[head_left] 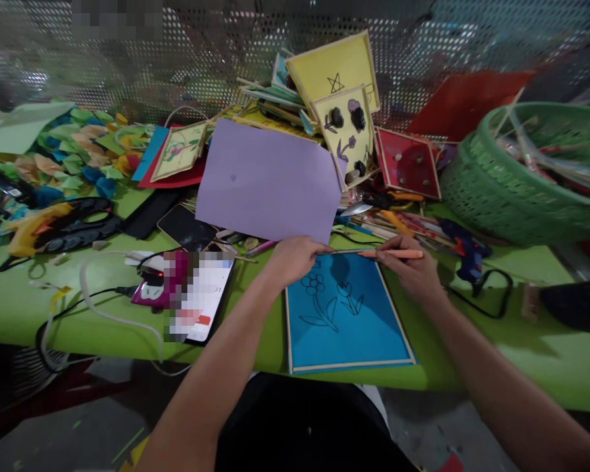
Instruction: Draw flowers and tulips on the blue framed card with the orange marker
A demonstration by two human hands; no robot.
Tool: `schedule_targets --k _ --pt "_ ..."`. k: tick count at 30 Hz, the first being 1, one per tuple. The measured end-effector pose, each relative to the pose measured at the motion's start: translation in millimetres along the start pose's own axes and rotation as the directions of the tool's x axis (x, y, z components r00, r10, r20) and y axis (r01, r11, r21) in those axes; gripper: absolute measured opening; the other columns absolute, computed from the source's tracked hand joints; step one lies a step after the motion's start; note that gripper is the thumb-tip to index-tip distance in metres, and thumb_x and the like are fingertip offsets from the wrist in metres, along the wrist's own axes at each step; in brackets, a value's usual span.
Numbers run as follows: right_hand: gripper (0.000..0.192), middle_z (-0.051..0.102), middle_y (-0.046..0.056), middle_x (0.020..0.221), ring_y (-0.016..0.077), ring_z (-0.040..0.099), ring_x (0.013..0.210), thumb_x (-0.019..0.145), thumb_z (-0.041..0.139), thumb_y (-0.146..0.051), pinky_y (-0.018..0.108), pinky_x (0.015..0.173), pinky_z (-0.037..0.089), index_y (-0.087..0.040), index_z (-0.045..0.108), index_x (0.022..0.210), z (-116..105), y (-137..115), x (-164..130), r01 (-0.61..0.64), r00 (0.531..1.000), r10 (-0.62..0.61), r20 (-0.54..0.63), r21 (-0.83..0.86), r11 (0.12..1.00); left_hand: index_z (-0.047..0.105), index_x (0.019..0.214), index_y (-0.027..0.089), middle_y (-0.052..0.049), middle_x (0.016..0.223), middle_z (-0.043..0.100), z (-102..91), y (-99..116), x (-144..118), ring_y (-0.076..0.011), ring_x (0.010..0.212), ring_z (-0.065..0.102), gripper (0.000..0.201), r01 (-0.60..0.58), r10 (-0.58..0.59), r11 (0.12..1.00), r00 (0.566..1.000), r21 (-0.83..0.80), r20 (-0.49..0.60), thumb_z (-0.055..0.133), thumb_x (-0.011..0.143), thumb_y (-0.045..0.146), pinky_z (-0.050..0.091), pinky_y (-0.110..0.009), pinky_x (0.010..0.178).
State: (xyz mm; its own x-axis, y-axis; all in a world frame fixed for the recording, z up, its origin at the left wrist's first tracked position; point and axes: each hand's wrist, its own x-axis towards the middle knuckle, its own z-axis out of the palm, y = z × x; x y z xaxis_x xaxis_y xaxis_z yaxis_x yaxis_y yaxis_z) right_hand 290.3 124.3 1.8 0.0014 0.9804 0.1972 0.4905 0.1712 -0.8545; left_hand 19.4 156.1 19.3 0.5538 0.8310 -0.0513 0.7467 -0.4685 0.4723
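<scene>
Much of the upper frame is hard to read: a perforated metal screen [472,39] runs across the top, blurred, with a smeared patch at the upper left. A phone [196,295] left of centre is partly pixelated, so its screen cannot be made out. The green basket [496,190] at the right edge is cut off by the frame, its contents unclear.

The table [521,341] is bright green and crowded; below its near edge lies a dark floor.

At lower centre sits one blue card [344,314] with a wooden border and two drawn flowers. The left hand [292,259] presses on its top edge, fingers bent onto the frame strip; whether it pinches anything is unclear. The right hand [413,269], at the card's upper right corner, has its grip closed round an orange pencil [398,254] lying along the top edge.

Just above, one purple sheet [268,180] stands tilted. Behind it are two yellow boards [334,72] and one red board [408,164]. A glue gun [54,226] lies at the left.
</scene>
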Motion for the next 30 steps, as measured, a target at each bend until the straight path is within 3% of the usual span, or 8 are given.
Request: schedule_targets --k 11,30 --pt "0.014 0.065 0.001 0.075 0.0189 0.060 0.070 0.084 0.073 -0.035 0.034 0.064 0.047 -0.024 0.065 0.081 2.6 1.5 0.4 0.005 1.000 -0.005 -0.001 -0.014 1.000 0.070 0.133 0.035 -0.004 0.120 0.075 -1.6 0.8 -0.5 -0.0241 0.105 0.070 0.051 0.003 -0.003 1.000 1.000 0.009 0.011 0.045 0.095 0.012 0.055 -0.035 0.090" --pt "0.019 0.064 0.001 0.072 0.0194 0.060 0.068 0.082 0.073 -0.039 0.033 0.061 0.045 -0.024 0.062 0.076 2.8 -7.1 0.3 -0.021 1.000 0.021 0.022 0.037 0.999 0.071 0.132 0.033 -0.003 0.123 0.075 -1.7 1.0 -0.8 -0.0234 0.111 0.070 0.050 -0.003 0.003 1.000 1.000 -0.024 0.008 0.046 0.095 0.010 0.054 -0.037 0.096"
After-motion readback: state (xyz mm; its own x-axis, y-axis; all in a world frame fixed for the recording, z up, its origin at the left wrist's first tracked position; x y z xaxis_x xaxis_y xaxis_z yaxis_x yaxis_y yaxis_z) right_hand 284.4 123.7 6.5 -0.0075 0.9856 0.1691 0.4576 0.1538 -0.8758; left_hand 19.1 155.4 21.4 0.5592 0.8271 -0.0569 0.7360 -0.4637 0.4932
